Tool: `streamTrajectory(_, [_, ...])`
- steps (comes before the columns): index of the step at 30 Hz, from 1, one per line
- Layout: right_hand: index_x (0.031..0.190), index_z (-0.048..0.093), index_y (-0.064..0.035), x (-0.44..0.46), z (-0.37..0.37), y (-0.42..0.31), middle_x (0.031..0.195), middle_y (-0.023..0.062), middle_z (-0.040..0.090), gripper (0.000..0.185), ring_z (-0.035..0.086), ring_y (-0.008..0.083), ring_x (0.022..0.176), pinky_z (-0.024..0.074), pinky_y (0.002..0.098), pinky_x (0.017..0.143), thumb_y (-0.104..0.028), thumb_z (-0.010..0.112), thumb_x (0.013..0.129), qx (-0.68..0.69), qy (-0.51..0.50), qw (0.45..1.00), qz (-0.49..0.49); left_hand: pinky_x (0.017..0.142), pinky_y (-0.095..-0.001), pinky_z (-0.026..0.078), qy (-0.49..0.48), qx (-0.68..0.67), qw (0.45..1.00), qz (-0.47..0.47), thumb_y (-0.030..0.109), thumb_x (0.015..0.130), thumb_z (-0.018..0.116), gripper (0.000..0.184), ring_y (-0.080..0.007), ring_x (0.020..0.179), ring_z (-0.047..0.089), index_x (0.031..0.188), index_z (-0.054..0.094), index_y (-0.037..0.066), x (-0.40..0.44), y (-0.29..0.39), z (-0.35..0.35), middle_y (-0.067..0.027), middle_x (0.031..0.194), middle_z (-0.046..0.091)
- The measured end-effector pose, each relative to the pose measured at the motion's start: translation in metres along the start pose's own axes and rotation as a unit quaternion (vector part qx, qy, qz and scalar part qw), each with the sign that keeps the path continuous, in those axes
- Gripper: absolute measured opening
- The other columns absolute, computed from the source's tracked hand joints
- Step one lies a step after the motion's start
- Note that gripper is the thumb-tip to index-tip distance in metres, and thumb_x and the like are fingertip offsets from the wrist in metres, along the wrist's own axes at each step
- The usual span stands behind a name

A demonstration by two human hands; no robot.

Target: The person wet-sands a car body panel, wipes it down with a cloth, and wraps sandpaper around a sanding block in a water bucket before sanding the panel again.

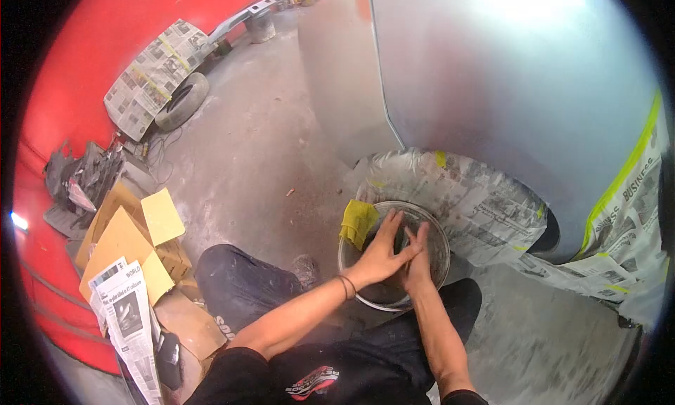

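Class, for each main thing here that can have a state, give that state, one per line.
Bucket: open, contents unclear
Yellow cloth: draped over the bucket's rim
Left hand: extended over the bucket
Right hand: beside the left, over the bucket
Cardboard box: flaps open
Newspaper sheets: resting on the box
Large grey panel: right edge masked
Tire: partly hidden

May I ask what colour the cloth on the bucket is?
The cloth is yellow in the head view.
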State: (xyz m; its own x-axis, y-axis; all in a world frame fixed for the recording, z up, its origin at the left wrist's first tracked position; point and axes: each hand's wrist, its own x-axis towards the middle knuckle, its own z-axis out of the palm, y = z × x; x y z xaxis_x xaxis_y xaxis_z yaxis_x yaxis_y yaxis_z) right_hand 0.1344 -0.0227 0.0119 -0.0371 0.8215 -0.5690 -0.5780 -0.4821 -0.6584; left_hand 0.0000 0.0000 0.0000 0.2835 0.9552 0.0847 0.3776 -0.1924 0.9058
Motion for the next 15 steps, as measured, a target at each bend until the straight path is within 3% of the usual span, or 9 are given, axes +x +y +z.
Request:
streamTrajectory(2, [0.163, 0.039, -0.0012, -0.018, -0.003, -0.001, 0.153, 0.01, 0.056, 0.095, 0.057, 0.0241, 0.138, 0.0452, 0.0402, 0.115, -0.077, 0.037, 0.106, 0.1, -0.018, 0.994, 0.029, 0.124, -0.0457, 0.036, 0.049, -0.004, 0.999, 0.012, 0.047, 0.097, 0.077, 0.092, -0.0423, 0.148, 0.048, 0.162, 0.036, -0.003, -0.007, -0.005, 0.021, -0.0239, 0.163, 0.046])
streamTrajectory(3, [0.16, 0.043, -0.0029, 0.012, 0.008, 0.025, 0.15, 0.0094, 0.058, 0.091, 0.058, 0.0235, 0.135, 0.0464, 0.0406, 0.114, -0.076, 0.035, 0.107, 0.098, -0.075, 0.991, 0.044, 0.123, -0.0444, 0.037, 0.028, 0.003, 0.998, -0.049, 0.045, 0.099, 0.076, 0.088, -0.0405, 0.145, 0.051, 0.161, 0.038, -0.003, -0.001, -0.021, -0.013, -0.0245, 0.159, 0.05])
streamTrajectory(5, [0.156, 0.051, -0.0064, 0.028, -0.033, 0.027, 0.145, 0.0082, 0.062, 0.084, 0.061, 0.0223, 0.13, 0.0487, 0.0413, 0.11, -0.074, 0.031, 0.109, 0.009, -0.128, 0.99, 0.05, 0.12, -0.0419, 0.04, 0.0, -0.092, 0.983, -0.162, 0.041, 0.102, 0.073, 0.08, -0.037, 0.14, 0.058, 0.159, 0.041, -0.005, 0.004, -0.01, -0.008, -0.0256, 0.151, 0.058])
streamTrajectory(6, [0.144, 0.063, -0.0078, 0.022, -0.034, 0.026, 0.135, 0.0101, 0.068, 0.067, 0.065, 0.0268, 0.125, 0.0493, 0.0454, 0.109, -0.062, 0.041, 0.112, -0.116, -0.079, 0.99, 0.013, 0.118, -0.039, 0.042, -0.009, -0.102, 0.985, -0.136, 0.041, 0.108, 0.063, 0.069, -0.0325, 0.136, 0.061, 0.156, 0.046, -0.005, -0.007, -0.044, 0.01, -0.0257, 0.147, 0.062])
streamTrajectory(7, [0.142, 0.064, -0.0075, 0.018, -0.036, 0.018, 0.133, 0.011, 0.069, 0.061, 0.065, 0.0294, 0.125, 0.0488, 0.0472, 0.11, -0.057, 0.045, 0.112, -0.3, -0.043, 0.947, -0.107, 0.119, -0.0386, 0.041, -0.013, -0.103, 0.982, -0.156, 0.042, 0.11, 0.06, 0.067, -0.0316, 0.138, 0.06, 0.156, 0.047, -0.005, -0.013, -0.048, 0.014, -0.0248, 0.148, 0.061])
streamTrajectory(8, [0.139, 0.065, -0.0073, 0.015, -0.04, 0.005, 0.131, 0.012, 0.069, 0.055, 0.065, 0.032, 0.124, 0.0483, 0.0489, 0.11, -0.052, 0.05, 0.111, -0.469, -0.006, 0.854, -0.225, 0.119, -0.0383, 0.04, -0.015, -0.104, 0.98, -0.171, 0.043, 0.111, 0.056, 0.065, -0.0307, 0.14, 0.058, 0.155, 0.049, -0.005, -0.015, -0.053, 0.016, -0.0238, 0.15, 0.06])
streamTrajectory(10, [0.134, 0.068, -0.0049, -0.002, -0.039, -0.019, 0.137, 0.0145, 0.065, 0.041, 0.061, 0.0405, 0.129, 0.0461, 0.0547, 0.112, -0.034, 0.064, 0.105, -0.701, 0.094, 0.584, -0.4, 0.121, -0.0379, 0.038, -0.013, -0.128, 0.968, -0.217, 0.045, 0.114, 0.049, 0.064, -0.0293, 0.144, 0.054, 0.155, 0.05, -0.004, -0.017, -0.038, 0.007, -0.0223, 0.154, 0.058])
streamTrajectory(12, [0.135, 0.068, -0.0065, 0.002, -0.06, -0.02, 0.143, 0.0126, 0.062, 0.04, 0.058, 0.0411, 0.133, 0.0464, 0.0552, 0.111, -0.032, 0.065, 0.103, -0.726, 0.124, 0.545, -0.4, 0.123, -0.0376, 0.035, -0.001, -0.176, 0.946, -0.274, 0.047, 0.116, 0.042, 0.065, -0.0284, 0.148, 0.05, 0.156, 0.05, -0.003, -0.011, -0.004, -0.015, -0.0211, 0.157, 0.056])
streamTrajectory(15, [0.135, 0.068, -0.0075, 0.018, -0.089, -0.006, 0.149, 0.0102, 0.057, 0.04, 0.056, 0.0419, 0.136, 0.0473, 0.0552, 0.111, -0.029, 0.069, 0.101, -0.716, 0.121, 0.562, -0.397, 0.127, -0.0389, 0.03, 0.088, -0.137, 0.977, -0.139, 0.047, 0.117, 0.039, 0.068, -0.0305, 0.154, 0.042, 0.159, 0.044, -0.006, 0.019, 0.056, -0.056, -0.0229, 0.163, 0.049])
